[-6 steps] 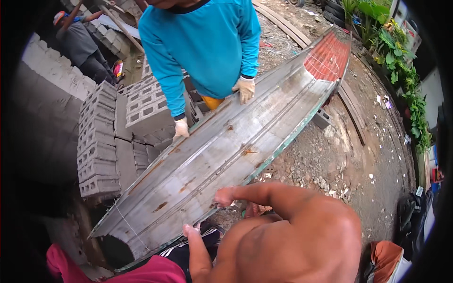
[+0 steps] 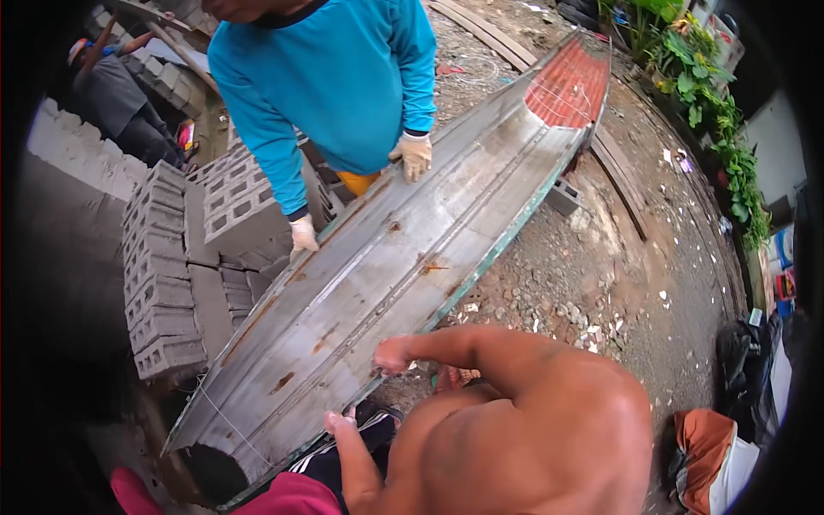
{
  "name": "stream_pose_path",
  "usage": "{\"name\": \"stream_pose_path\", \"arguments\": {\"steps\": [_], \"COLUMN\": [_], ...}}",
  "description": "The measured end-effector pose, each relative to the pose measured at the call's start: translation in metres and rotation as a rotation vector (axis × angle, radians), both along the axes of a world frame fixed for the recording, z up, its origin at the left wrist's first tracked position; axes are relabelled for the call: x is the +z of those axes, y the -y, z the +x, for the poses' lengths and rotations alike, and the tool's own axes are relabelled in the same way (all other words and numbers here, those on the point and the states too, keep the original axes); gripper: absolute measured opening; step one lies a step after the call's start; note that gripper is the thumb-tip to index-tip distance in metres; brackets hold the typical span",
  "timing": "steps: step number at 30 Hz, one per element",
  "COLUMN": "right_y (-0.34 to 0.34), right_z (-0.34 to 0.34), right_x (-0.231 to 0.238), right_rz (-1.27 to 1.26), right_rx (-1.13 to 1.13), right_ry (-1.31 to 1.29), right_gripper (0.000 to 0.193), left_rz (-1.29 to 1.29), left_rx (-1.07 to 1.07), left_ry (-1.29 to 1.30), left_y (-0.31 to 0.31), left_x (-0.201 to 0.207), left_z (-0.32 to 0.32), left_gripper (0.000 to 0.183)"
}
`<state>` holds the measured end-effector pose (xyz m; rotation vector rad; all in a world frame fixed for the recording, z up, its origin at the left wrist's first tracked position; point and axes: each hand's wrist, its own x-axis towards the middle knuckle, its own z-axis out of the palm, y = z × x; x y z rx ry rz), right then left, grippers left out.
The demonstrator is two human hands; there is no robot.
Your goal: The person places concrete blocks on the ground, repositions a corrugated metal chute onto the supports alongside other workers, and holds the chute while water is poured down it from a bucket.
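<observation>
Neither of my own hands shows; only magenta cloth (image 2: 296, 496), seemingly my clothing, enters at the lower left. A long grey ribbed metal roofing sheet (image 2: 360, 283) slants across the middle, rust-spotted, with a green edge and a red far end (image 2: 562, 86). White string (image 2: 230, 421) crosses its near end. On its far side a person in a teal top (image 2: 318, 86) grips the edge with gloved hands (image 2: 412, 156). A bare-backed co-worker (image 2: 532, 421) bends at the near side, one hand (image 2: 393, 354) at the sheet and the other (image 2: 341, 421) by its edge.
Hollow concrete blocks (image 2: 163, 292) are stacked at the left beside a block wall. Another person (image 2: 124, 103) stands farther back. Wooden planks (image 2: 620, 182) and a loose block (image 2: 563, 197) lie on rubble ground. Green plants (image 2: 699, 77) and an orange-brown bag (image 2: 702, 446) are at the right.
The whole scene has shifted left and slightly up in view. Less magenta cloth shows at the lower left. The co-workers' hands keep about the same places on the sheet.
</observation>
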<state>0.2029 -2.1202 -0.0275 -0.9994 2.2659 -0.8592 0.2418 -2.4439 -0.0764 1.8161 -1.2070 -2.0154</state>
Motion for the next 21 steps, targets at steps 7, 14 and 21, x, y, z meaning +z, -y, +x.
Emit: {"name": "stream_pose_path", "arguments": {"steps": [7, 14, 21], "right_y": [-0.003, -0.017, -0.006], "right_z": [0.001, 0.000, -0.006], "right_x": [0.001, 0.010, -0.005], "right_rz": [0.012, 0.077, -0.007], "right_rx": [0.034, -0.051, -0.010], "right_ry": [-0.016, 0.040, 0.033], "right_gripper": [0.029, 0.028, 0.026], "left_rz": [-0.080, 0.012, -0.056], "left_rx": [0.030, -0.132, -0.087], "left_ry": [0.026, 0.003, 0.072], "left_y": [-0.028, -0.006, 0.024], "left_x": [0.031, -0.017, -0.055], "left_z": [0.002, -0.015, -0.023], "left_gripper": [0.049, 0.059, 0.085]}}
